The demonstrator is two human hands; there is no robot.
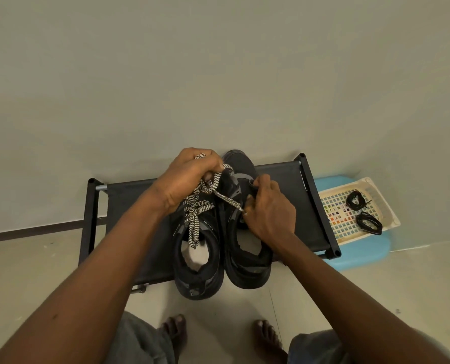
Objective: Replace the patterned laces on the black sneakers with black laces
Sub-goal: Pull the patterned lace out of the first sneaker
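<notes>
**Black sneaker half unlaced**

Black fabric shoe rack [284,177] carries two black sneakers [245,248]. Left hand [187,177] grips bunched zigzag-patterned laces [197,214]; right hand [268,208] fingers [255,183] pinch the right shoe's tongue, lace running leftward. Coiled black laces [368,223] wait in the basket [388,206] rightward.

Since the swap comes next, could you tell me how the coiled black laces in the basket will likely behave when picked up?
The black laces lie in two loose coils in the basket, so they are probably floppy and may uncoil when lifted. They look thin and likely very light. Their slight sheen hints they could be somewhat slippery in a grip.
</notes>
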